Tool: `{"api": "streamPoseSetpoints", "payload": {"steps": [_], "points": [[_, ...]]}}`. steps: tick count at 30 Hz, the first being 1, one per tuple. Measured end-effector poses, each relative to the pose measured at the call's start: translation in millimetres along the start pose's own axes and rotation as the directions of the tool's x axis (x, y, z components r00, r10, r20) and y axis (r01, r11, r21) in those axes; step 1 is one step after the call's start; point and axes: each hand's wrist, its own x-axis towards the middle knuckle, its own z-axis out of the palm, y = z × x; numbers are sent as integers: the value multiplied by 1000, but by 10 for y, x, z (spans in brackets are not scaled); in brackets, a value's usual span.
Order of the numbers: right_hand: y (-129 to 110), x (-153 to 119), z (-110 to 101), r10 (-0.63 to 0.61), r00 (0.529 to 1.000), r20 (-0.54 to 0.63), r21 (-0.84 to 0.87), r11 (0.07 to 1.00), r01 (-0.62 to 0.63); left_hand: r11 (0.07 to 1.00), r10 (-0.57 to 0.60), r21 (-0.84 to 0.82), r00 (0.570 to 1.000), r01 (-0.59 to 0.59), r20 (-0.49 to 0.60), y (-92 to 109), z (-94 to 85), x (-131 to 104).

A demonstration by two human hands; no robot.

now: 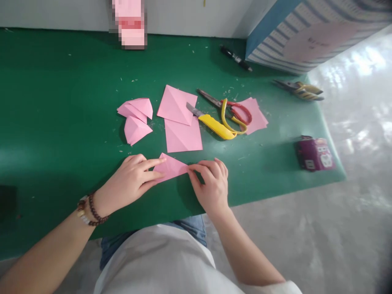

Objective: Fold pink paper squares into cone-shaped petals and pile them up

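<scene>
A folded pink paper (172,166) lies on the green table near its front edge. My left hand (133,177) rests beside it, fingers spread, two fingertips pressing on the paper's left part. My right hand (211,183) pinches the pointed right corner of the same paper between thumb and forefinger. Just behind are two creased pink sheets (176,104), partly overlapping. Folded pink pieces (136,118) sit to their left. A yellow-handled cutter (216,126) has its blade over the sheets and lies against red and yellow scissors (234,114).
On the green table (61,102) are more pink sheets (254,116) under the scissors, a black pen (235,58), pliers (301,90) and a purple box (317,154) near the right edge. A striped box (306,36) stands at the back right.
</scene>
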Motion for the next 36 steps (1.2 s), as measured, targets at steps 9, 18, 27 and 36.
{"api": "streamPoseSetpoints", "payload": {"steps": [9,18,27,36], "points": [[-363,2,79,-56,987,153,-12,998,58,1000,11,18,1000,-11,-25,-6,28,-6],[-702,-20,255,-165,969,183,150,979,139,998,-10,-54,998,14,62,-34,-7,-24],[-490,91,89,-48,993,112,246,969,19,988,-19,-153,995,35,101,-20,-63,-45],[-83,-42,-60,99,983,158,47,993,-108,998,16,-62,995,-22,-101,-3,80,21]]}}
